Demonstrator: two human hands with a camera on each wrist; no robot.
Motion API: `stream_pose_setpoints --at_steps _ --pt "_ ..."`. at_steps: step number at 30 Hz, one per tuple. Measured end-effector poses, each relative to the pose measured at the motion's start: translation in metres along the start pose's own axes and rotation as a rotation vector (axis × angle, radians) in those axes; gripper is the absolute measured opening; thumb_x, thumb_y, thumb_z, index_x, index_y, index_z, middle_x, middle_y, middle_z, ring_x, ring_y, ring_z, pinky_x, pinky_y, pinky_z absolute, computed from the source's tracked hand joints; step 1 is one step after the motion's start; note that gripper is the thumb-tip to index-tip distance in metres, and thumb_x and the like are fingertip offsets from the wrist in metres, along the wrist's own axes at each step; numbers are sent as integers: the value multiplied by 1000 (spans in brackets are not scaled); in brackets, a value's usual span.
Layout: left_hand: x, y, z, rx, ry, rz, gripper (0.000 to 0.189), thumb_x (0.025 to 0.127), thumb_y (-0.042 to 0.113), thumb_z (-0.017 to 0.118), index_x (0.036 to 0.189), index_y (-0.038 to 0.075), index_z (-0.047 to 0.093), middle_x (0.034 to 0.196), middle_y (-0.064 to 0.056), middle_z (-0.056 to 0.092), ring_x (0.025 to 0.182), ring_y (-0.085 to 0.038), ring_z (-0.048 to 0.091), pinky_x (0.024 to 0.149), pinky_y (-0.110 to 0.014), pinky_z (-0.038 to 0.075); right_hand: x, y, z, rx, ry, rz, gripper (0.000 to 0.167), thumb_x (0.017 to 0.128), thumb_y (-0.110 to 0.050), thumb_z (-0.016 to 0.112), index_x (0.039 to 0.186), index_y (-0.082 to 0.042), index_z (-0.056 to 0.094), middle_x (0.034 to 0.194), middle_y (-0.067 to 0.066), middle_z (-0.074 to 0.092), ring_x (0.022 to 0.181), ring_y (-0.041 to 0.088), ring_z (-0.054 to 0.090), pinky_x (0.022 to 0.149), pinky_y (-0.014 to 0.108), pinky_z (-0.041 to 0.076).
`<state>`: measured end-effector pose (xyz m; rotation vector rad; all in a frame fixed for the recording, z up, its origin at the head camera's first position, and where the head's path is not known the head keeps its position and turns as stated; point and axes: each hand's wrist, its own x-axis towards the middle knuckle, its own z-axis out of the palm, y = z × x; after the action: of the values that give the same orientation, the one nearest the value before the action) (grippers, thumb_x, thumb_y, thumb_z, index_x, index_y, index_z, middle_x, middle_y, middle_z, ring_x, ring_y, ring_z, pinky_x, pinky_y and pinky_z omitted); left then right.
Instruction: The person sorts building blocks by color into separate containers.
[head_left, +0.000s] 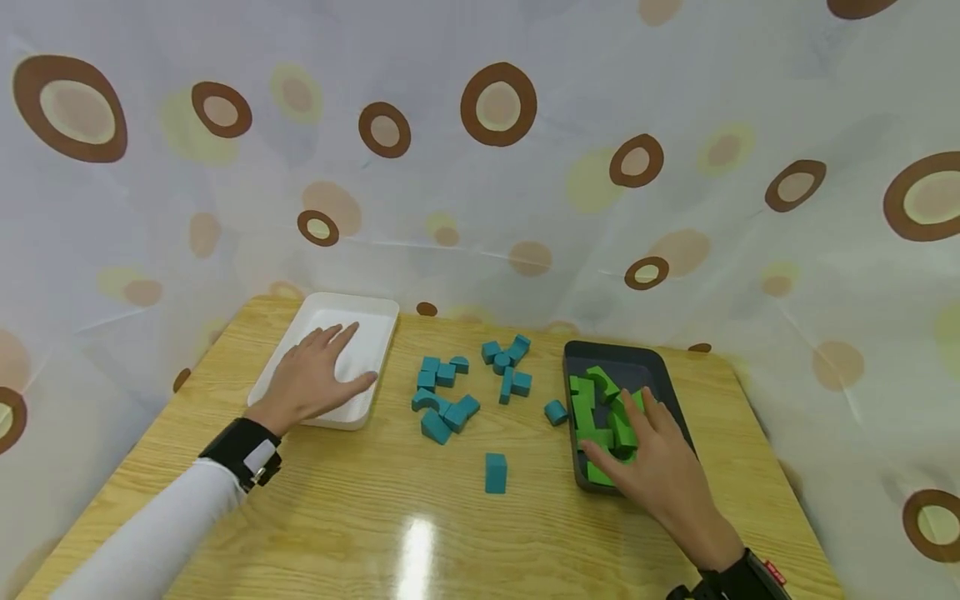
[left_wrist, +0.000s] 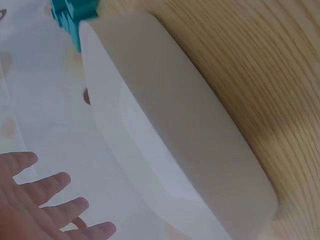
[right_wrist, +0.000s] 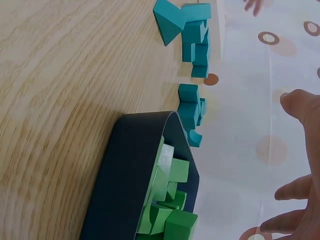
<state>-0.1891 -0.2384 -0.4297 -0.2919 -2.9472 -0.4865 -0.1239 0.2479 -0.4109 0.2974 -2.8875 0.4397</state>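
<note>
Looked like a screened-off indoor work spot, closed in by a creased pale sheet [head_left: 450,187] with brown rings [head_left: 468,104], furnished with a wood-grain table [head_left: 337,500], streaked by white glare [head_left: 415,554], could not be placed as home or lab

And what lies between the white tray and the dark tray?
In the head view, blue blocks lie between them on the wooden table: clusters in the middle, a lone block nearer the camera, another block beside the dark tray.

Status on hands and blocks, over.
Left hand empty, above white tray. Right hand empty, above dark tray. Green blocks inside, blue blocks on table. Nothing visibly blocking.
</note>
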Motion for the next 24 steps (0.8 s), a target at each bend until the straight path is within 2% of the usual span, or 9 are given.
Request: stream_pose_setpoints --at_steps 4,8,11,12,13,15,18,20,24 --pt "13 -35 -4 -6 -12 -117 98 93 74 50 160 5 32 157 -32 38 143 -56 35 105 -74 37 -1 4 -1 0 13 4 98 86 -65 71 155 -1 43 158 37 33 141 57 38 98 71 45" --pt "21 -67 0 -30 -67 -293 107 95 74 44 161 -5 15 156 -40 31 137 -65 33 102 -78 35 -4 6 -4 11 3 11 97 86 -66 71 154 -2 43 158 37 33 142 60 35 101 73 41" --pt "24 -87 8 -53 -119 -419 99 100 54 49 157 -16 7 148 -47 33 127 -66 43 98 -74 42 -5 7 -6 11 -15 19 98 87 -67 69 155 -2 42 159 37 32 142 64 31 106 75 35" --pt "24 -93 11 -56 -119 -441 89 100 43 52 153 -19 17 139 -47 42 116 -63 52 92 -69 48 -6 7 -6 11 -20 21 98 87 -68 69 155 -2 42 159 37 32 142 64 29 107 75 32" --pt "23 -99 14 -52 -112 -450 77 99 33 55 147 -21 29 129 -45 51 104 -58 60 85 -64 52 -6 7 -6 14 -24 18 98 87 -67 69 155 -2 42 159 37 32 143 64 28 109 75 31" --pt "21 -108 18 -42 -79 -445 49 92 14 60 125 -21 52 106 -39 62 84 -46 63 72 -53 54 -7 8 -6 18 -21 9 97 88 -66 69 155 -3 42 158 37 32 144 63 27 111 74 29" --pt "18 -115 19 -29 -10 -408 12 85 0 61 86 -13 62 76 -24 64 65 -32 56 58 -43 47 -8 11 -5 23 -6 -13 93 89 -63 70 155 -3 44 158 37 34 145 62 26 112 73 29" --pt "19 -114 16 -25 11 -399 8 83 -3 61 79 -10 61 73 -23 63 64 -32 56 58 -45 47 -8 14 -4 21 5 -24 91 89 -62 70 154 -4 45 158 37 35 144 63 27 112 73 29" --pt "24 -105 9 -14 3 -395 8 83 -6 60 76 -8 61 72 -21 62 63 -31 55 57 -45 48 -7 18 -4 8 33 -53 90 88 -59 72 152 -3 47 155 35 40 143 60 33 113 69 32"
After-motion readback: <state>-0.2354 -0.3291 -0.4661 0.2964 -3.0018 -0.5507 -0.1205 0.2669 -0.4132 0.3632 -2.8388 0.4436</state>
